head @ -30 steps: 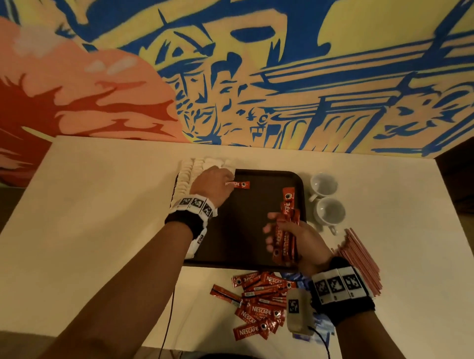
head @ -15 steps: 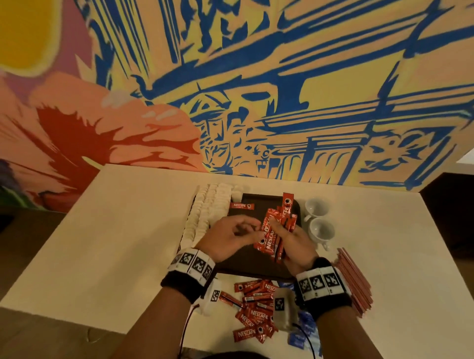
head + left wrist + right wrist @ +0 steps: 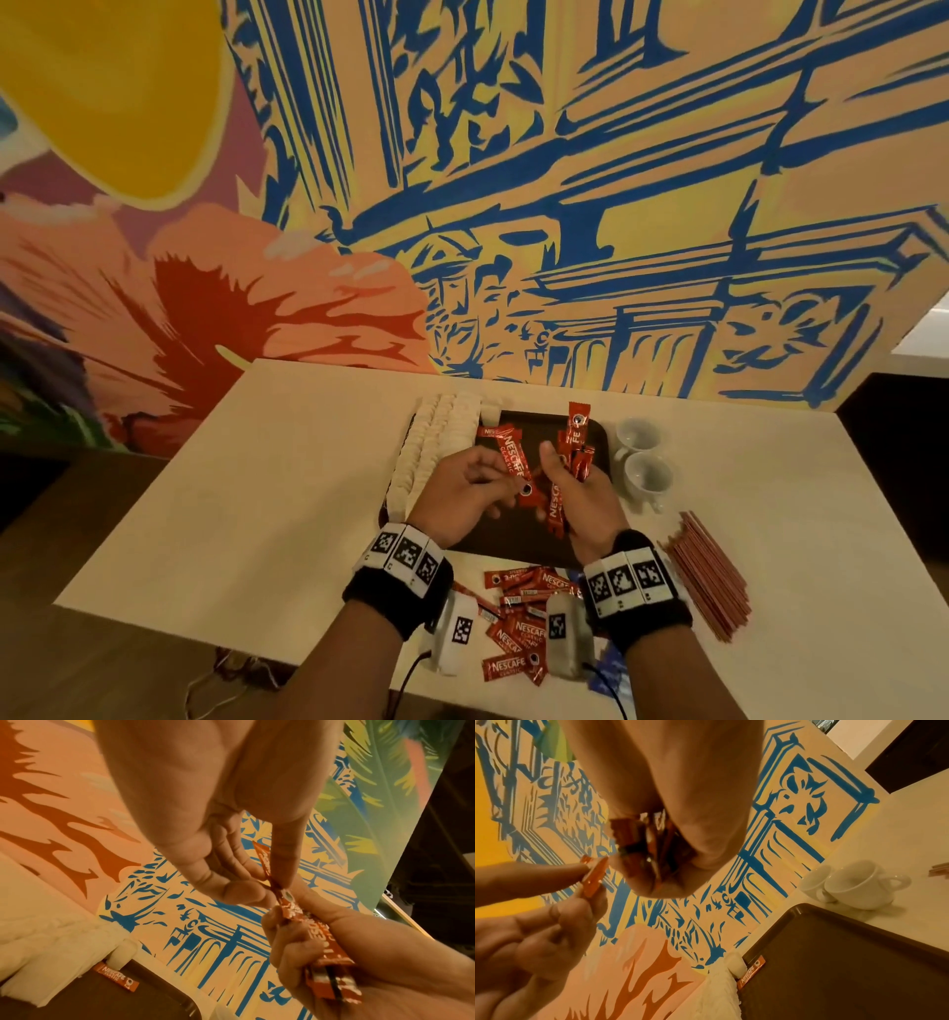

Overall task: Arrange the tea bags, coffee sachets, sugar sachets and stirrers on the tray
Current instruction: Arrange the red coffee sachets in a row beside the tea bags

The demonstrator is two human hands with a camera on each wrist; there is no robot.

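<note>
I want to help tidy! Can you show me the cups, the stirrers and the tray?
cups (image 3: pixel 648 475): head view, nearer cup's bowl.
stirrers (image 3: pixel 711 578): head view, middle of the pile.
tray (image 3: pixel 847 963): right wrist view, bare floor.

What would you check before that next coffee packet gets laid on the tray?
1. Left hand pinches one coffee sachet: ok.
2. Right hand grips the remaining bundle of sachets: ok.
3. Pulled sachet fully free of the bundle: cannot tell; they overlap in the head view.
4. Bare room on the brown tray: ok.
5. The sachet already laid on the tray lies flat beside the white tea bags, a guide for the row: ok.
6. Two white cups stand off the tray, out of the way: ok.
</note>
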